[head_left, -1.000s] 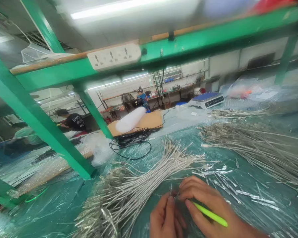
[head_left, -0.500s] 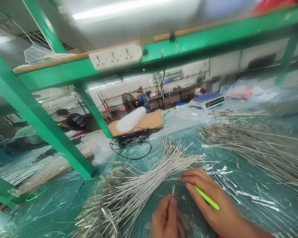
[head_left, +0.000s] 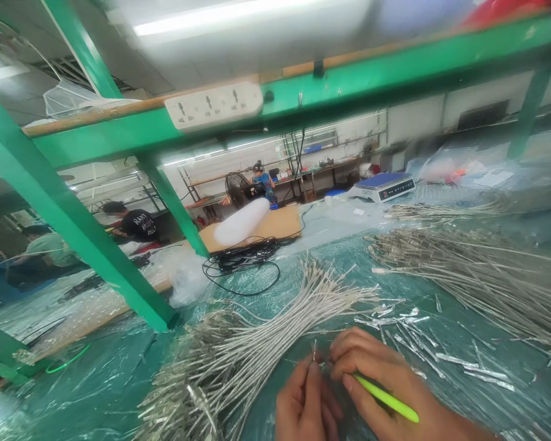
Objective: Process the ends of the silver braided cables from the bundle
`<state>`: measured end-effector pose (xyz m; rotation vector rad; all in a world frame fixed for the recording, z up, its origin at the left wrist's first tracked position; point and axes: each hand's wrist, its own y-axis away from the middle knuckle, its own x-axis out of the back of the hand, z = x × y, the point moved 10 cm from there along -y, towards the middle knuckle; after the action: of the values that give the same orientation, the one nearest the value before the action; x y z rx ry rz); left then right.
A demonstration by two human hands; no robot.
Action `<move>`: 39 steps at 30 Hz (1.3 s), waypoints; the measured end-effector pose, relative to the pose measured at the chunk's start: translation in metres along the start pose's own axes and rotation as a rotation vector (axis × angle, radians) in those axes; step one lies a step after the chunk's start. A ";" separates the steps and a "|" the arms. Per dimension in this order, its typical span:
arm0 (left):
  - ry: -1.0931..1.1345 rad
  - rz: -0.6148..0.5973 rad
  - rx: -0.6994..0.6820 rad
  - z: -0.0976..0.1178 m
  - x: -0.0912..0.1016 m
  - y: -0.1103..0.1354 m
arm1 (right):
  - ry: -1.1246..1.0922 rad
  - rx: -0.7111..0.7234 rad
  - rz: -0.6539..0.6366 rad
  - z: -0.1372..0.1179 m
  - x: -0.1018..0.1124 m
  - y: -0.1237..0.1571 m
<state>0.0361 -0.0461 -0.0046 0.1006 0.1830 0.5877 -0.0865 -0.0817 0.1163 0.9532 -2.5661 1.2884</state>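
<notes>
My left hand point(head_left: 305, 398) pinches the end of a cable between thumb and forefinger, with its frayed silvery tip point(head_left: 314, 350) pointing up. Close beside it, my right hand point(head_left: 379, 380) is closed around a thin bright yellow-green tool point(head_left: 386, 398), which looks like a pen or tweezers; its working end is hidden by the fingers. Just beyond both hands lies a large bundle of silvery braided cables point(head_left: 266, 337). Scraps of shiny foil point(head_left: 413, 343) are scattered to the right of my right hand.
A second cable pile point(head_left: 477, 275) lies at the right. Farther back are a digital scale point(head_left: 383, 187), a coil of black cable point(head_left: 241, 257) and a white roll point(head_left: 243, 222). A green frame post point(head_left: 87, 226) rises at left; a power strip point(head_left: 215, 107) hangs overhead. People sit in the background.
My right hand has moved down and slightly left, nearer my left hand, and the yellow-green tool has lowered with it. The left hand has shifted slightly left with the cable end.
</notes>
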 end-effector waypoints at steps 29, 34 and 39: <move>0.020 -0.024 0.007 0.002 0.001 0.000 | 0.261 -0.054 0.049 0.020 0.007 0.006; 0.091 -0.029 0.007 0.002 0.003 -0.002 | 0.115 0.044 -0.031 0.000 -0.001 0.003; 0.100 -0.046 0.014 0.000 0.001 -0.002 | 0.110 0.027 -0.088 -0.009 -0.009 0.001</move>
<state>0.0386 -0.0473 -0.0048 0.0806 0.2861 0.5457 -0.0814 -0.0697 0.1179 0.9601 -2.4028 1.3163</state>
